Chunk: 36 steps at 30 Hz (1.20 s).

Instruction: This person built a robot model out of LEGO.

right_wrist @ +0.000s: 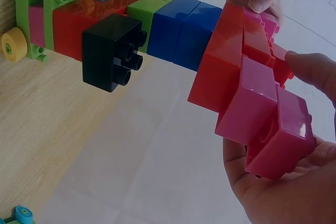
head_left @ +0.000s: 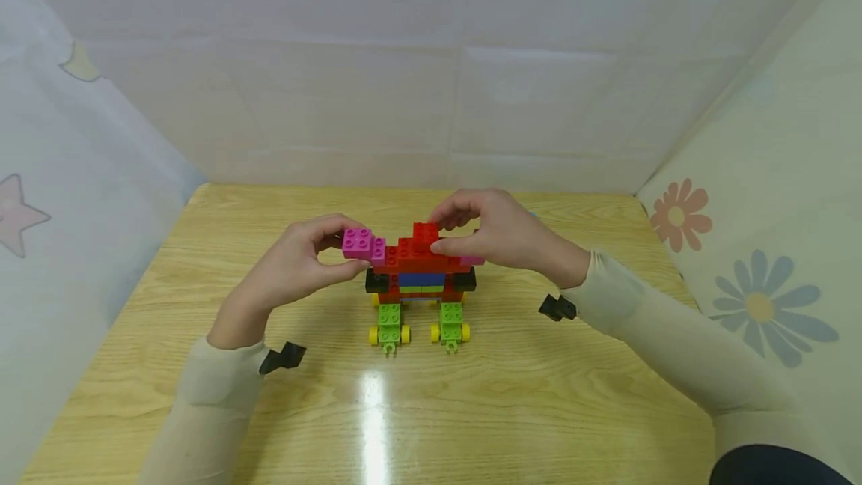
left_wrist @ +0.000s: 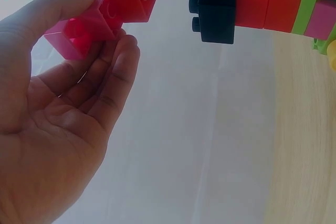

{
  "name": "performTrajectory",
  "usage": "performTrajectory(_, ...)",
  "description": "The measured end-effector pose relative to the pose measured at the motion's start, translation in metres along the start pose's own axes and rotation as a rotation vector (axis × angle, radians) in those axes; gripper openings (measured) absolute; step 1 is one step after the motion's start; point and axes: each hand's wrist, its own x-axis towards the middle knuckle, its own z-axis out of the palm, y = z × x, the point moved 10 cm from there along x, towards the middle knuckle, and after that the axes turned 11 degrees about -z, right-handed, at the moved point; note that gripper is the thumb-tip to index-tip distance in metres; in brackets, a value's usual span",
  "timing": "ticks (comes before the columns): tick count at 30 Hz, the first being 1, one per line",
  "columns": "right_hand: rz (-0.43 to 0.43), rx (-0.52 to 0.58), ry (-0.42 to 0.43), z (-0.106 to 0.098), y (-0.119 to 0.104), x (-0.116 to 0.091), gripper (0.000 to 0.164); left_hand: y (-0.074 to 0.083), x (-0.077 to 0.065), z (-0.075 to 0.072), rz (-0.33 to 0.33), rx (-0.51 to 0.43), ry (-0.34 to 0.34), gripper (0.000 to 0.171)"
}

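Note:
A tall toy-brick figure (head_left: pixel 422 280) stands on the table, with a blue middle and a black brick (head_left: pixel 376 281) jutting from each side. It rests on two green wheeled bases (head_left: pixel 390 324) with yellow wheels. At its upper left end, my left hand (head_left: pixel 289 264) pinches a pink brick (head_left: pixel 357 243), thumb in front and fingers behind. My right hand (head_left: pixel 501 234) grips at the top, its thumb against a small red brick (head_left: pixel 424 232). Its fingers reach behind, partly hidden. More pink bricks (right_wrist: pixel 252 98) form the upper right end, near the right palm.
The wooden table (head_left: pixel 539 395) is bordered by pale cloth walls (head_left: pixel 337 96), flower-printed on the right. Part of a blue and green toy piece (right_wrist: pixel 23 214) shows at the lower edge of the right wrist view. A dark rounded object (head_left: pixel 774 466) enters at the lower right.

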Motion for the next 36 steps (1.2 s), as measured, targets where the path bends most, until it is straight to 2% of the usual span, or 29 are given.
performTrajectory(18, -0.053, -0.061, -0.020, 0.001, -0.009, -0.001, 0.033, 0.003, 0.000, 0.000, 0.002, -0.008, -0.002, 0.031)
performTrajectory(36, -0.031, -0.154, -0.037, 0.003, -0.016, 0.001, 0.034, 0.000, -0.002, 0.000, 0.003, -0.016, -0.012, 0.032)
